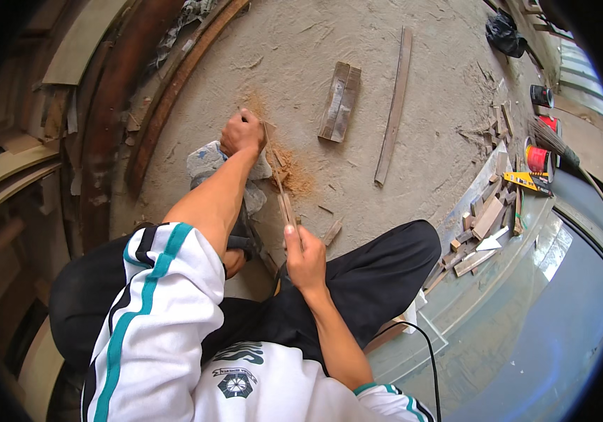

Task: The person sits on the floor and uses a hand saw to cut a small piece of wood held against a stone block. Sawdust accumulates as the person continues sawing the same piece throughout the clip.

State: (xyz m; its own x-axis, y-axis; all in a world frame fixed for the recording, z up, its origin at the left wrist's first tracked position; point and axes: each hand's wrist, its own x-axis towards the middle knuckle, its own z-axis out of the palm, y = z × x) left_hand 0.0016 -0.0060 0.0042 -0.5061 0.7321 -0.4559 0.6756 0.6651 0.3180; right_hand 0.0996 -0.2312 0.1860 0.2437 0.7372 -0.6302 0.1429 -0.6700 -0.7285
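My left hand [243, 133] is a closed fist low over the floor, beside a patch of sawdust [294, 176]. What it grips is mostly hidden; a small thin tip sticks out past the knuckles. Closer to my body, my right hand [306, 257] is wrapped round a narrow wooden strip [285, 207], thumb along its top. The strip slants away from me toward the left fist, its far part lying over the sawdust. Under my left forearm rests a bunched grey-and-white cloth-like thing [204, 163], partly covered by the arm.
Ahead on the concrete floor lie a short wooden block [340, 102] and a long thin batten [394, 105]. Wood offcuts [486, 218], a yellow handsaw [527, 181], a red spool [538, 159] and a broom [553, 138] are at right, near glass sheets [498, 316]. Boards [97, 141] line the left.
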